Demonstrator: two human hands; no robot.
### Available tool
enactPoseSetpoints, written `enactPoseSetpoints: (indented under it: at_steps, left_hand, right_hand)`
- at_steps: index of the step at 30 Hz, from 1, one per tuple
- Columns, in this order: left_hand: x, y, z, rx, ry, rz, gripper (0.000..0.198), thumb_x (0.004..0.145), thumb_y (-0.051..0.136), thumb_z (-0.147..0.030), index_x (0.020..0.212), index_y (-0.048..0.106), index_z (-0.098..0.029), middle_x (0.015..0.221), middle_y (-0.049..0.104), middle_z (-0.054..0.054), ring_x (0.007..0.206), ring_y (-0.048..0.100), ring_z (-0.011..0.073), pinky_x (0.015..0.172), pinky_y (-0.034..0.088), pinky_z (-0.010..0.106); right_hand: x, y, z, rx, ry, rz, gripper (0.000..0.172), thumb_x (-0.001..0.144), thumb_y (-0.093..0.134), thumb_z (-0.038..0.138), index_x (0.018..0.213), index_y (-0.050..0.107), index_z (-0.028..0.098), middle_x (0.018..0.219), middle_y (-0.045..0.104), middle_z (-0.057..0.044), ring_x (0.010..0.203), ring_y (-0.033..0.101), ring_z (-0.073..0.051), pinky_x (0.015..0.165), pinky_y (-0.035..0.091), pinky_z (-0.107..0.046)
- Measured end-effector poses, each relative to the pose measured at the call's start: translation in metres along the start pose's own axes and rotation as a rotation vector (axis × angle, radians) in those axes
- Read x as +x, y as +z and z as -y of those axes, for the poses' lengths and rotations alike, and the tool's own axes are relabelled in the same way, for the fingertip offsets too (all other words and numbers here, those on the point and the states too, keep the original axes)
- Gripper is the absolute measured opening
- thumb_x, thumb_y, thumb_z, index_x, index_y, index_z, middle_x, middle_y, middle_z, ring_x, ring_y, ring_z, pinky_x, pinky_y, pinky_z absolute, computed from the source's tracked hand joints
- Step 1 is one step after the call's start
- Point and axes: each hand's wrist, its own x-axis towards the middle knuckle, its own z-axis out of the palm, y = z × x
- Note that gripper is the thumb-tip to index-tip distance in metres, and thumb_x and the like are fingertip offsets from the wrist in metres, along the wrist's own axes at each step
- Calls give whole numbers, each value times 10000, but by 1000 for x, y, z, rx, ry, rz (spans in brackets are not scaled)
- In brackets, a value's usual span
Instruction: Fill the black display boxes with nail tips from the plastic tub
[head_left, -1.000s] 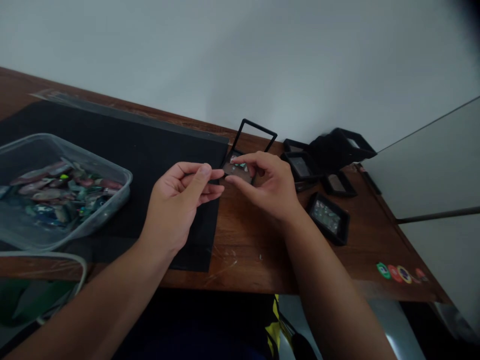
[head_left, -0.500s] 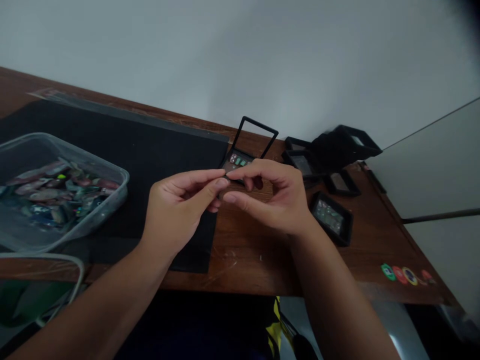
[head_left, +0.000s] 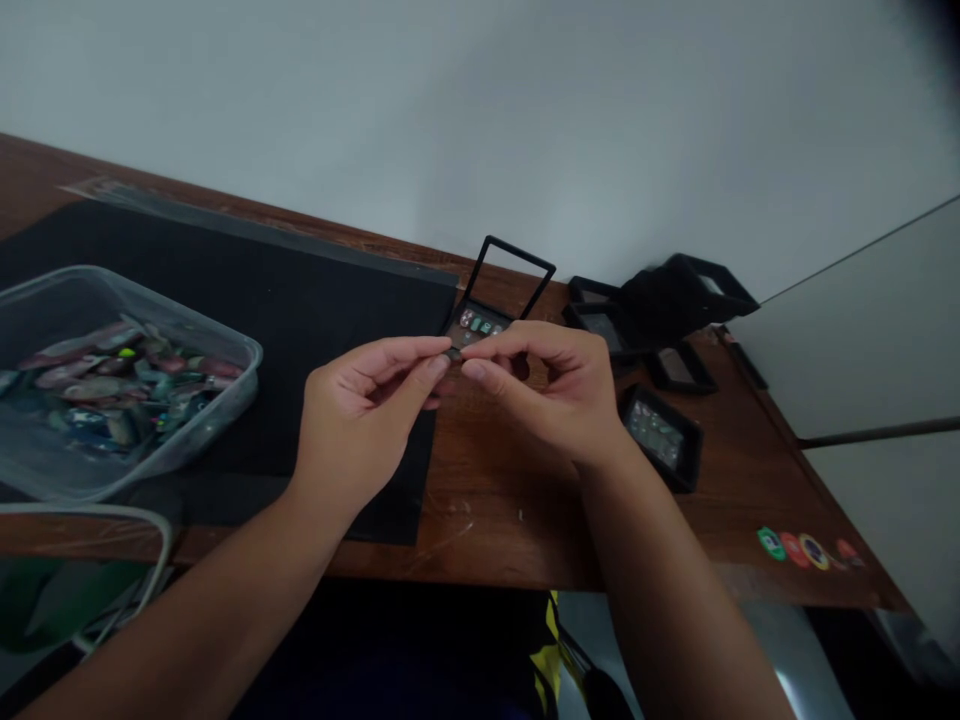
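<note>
My left hand [head_left: 364, 405] and my right hand [head_left: 551, 385] meet fingertip to fingertip above the table. Between them is a small dark piece [head_left: 454, 354], too small to name. The left thumb and forefinger pinch it from one side, and the right thumb and forefinger close on its other side. Just behind the fingers stands a black-framed display box [head_left: 517, 268] with its clear lid raised. Small glossy pieces [head_left: 480, 322], shaped like press-on nails, lie in a row inside it; my right hand hides part of the box.
At left, a clear plastic tub [head_left: 251, 365] holds many small colourful packets on a black mat [head_left: 315, 300]. Several black boxes [head_left: 660, 300] are piled at the back right. A filled black case [head_left: 664, 440] lies nearer, and round stickers [head_left: 795, 548] line the front right edge.
My right thumb has risen to meet the forefinger, closing on the small dark piece. My left hand has shifted slightly right and keeps its pinch.
</note>
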Motion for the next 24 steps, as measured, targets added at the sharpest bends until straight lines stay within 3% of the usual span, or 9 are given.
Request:
enactPoseSetpoints:
  at_steps: [8,13,20,24]
  left_hand:
    - [-8,0,1,266,239,-123,154,851,822,-234,975,833,-325,944,837,-46,807,787,127,748,658,224]
    - [-10,-2,1,353,406,-85,251,859,807,-185,1010,817,-384,1022,833,-72,931,799,172,878,673,327]
    - [-13,-5,-2,506,535,-59,220,888,779,-212,1044,807,-364,1021,835,-61,892,807,188,847,669,336]
    - [-15,-4,-4,511,514,-64,169,885,790,-245,1017,811,-349,993,837,-49,889,804,192,852,658,337]
  right_hand:
    - [-1,4,1,71,112,-34,43,806,820,222,819,813,182,638,682,3,567,532,-94,530,435,-235]
    - [-2,4,3,154,178,-28,68,794,833,234,835,818,182,609,646,16,533,474,-82,520,408,-237]
    - [-4,4,1,181,204,-11,97,800,847,286,819,812,197,615,656,12,558,525,-98,534,415,-247]
    - [-4,3,0,177,222,-13,122,792,854,323,844,822,217,639,683,7,578,558,-110,543,441,-256]
